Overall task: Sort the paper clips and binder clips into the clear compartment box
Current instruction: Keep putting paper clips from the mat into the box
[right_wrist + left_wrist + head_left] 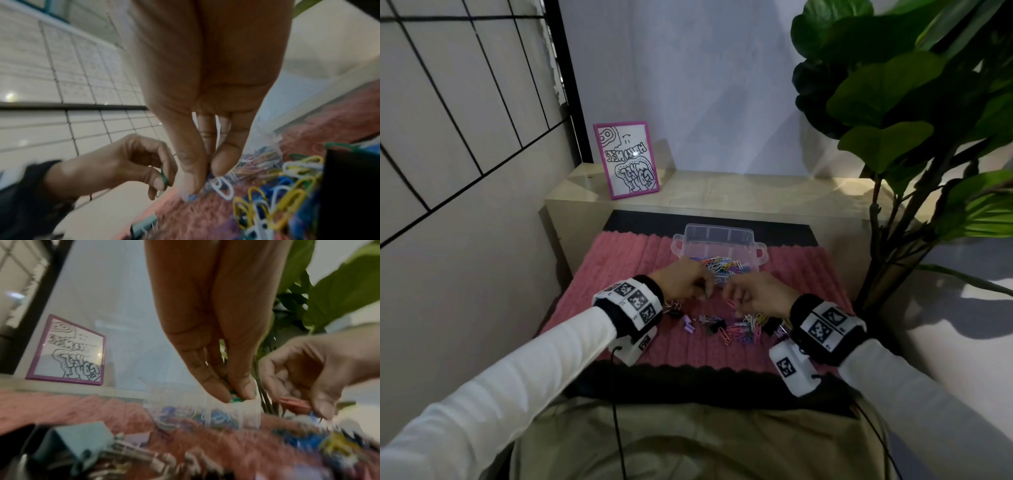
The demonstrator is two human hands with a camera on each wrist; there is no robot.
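Note:
The clear compartment box (717, 229) stands at the back of the pink mat (619, 270), with coloured paper clips (726, 265) in its near compartments. Just in front of it my left hand (707, 289) pinches a green paper clip (236, 399) between thumb and fingertips; that clip (164, 178) also shows in the right wrist view. Close beside it my right hand (734, 298) pinches a pink paper clip (294, 404) over the loose pile of paper clips (746, 329). Purple and black binder clips (690, 323) lie under my left wrist.
A pink-framed drawing (626, 159) leans on the beige ledge (756, 195) behind the mat. A big leafy plant (914, 102) rises at the right. A tiled wall (465, 137) runs along the left. A black binder clip (349, 186) sits close to my right wrist.

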